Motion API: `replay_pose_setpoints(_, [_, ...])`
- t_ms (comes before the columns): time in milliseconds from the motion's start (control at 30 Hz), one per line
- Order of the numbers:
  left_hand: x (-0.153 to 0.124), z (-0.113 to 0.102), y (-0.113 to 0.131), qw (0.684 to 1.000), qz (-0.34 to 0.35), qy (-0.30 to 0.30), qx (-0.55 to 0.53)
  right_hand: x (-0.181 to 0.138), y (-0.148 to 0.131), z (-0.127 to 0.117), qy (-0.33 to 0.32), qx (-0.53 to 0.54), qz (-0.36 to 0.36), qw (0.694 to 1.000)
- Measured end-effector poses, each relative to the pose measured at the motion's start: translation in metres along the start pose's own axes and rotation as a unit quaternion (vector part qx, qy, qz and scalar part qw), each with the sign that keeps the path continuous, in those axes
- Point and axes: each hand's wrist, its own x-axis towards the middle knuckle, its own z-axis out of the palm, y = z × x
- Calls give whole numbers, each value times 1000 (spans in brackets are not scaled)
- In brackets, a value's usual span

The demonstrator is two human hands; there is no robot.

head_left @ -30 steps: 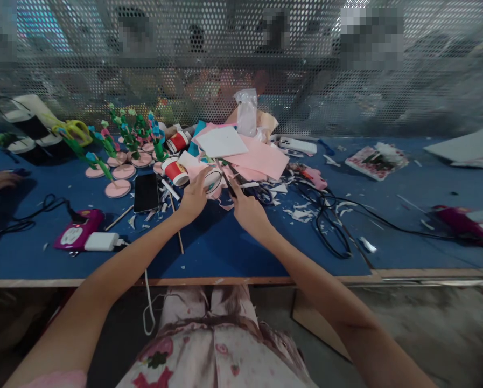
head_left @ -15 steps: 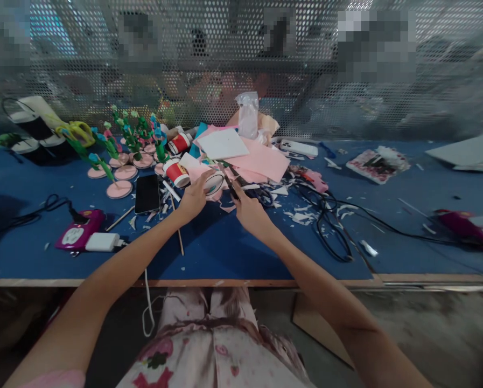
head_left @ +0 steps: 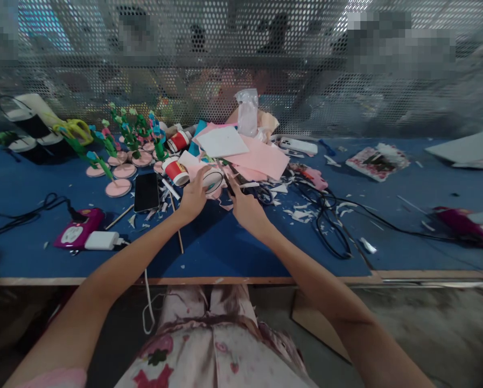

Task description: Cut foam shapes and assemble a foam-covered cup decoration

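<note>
My left hand [head_left: 193,199] is closed on a round white disc [head_left: 214,183] with a dark outline and a small teal patch. Pink paper shows around the disc's lower edge, and a thin pink strip [head_left: 226,207] hangs beneath. Held in my right hand [head_left: 247,211] is a pair of dark scissors [head_left: 228,182], its blades pointing up and left along the disc's right side. Fingers partly cover the handles. Left of the disc lies a red and white paper cup [head_left: 175,171]. Behind it, sheets of pink paper [head_left: 265,159] and a white sheet [head_left: 224,142] are piled.
Several green craft flowers on pink round bases [head_left: 118,187] stand at left, near a black phone [head_left: 146,193]. A purple power socket [head_left: 79,229] sits front left. Black cable [head_left: 334,237] and paper scraps [head_left: 301,215] spread rightward. Perforated metal mesh [head_left: 209,70] closes the back.
My right hand and the scissors have shifted slightly left, closer to the disc. My left hand still holds the disc in nearly the same place.
</note>
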Motion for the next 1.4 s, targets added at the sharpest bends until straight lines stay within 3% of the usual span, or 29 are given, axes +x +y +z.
replay_pose_setpoints(333, [2, 2, -1, 999, 15, -3, -42, 0, 9, 16, 7, -42, -26, 999])
replay_pose_setpoints(667, [-1, 4, -2, 999, 42, -18, -27, -7, 4, 5, -32, -51, -15, 998])
replay_pose_setpoints(900, [-1, 0, -9, 1000, -2, 31, 7, -9, 3, 6, -66, -62, -23, 996])
replay_pose_setpoints(1000, [-1, -3, -12, 999, 12, 44, 26, -6, 7, 7, -61, -45, -10, 997])
replay_pose_setpoints(1133, [2, -7, -15, 995, 38, 85, 44, 2, 16, 7, -43, 42, 3, 998])
replay_pose_setpoints(1233, [6, -14, -18, 996, 33, 82, 26, 9, 22, 7, -23, 157, 10, 987])
replay_pose_setpoints(1300, [8, -19, -18, 997, 20, 78, -1, 12, 23, 7, -18, 267, 22, 963])
replay_pose_setpoints(1400, [11, -24, -16, 993, 4, 113, -45, 16, 22, 8, -25, 431, 47, 901])
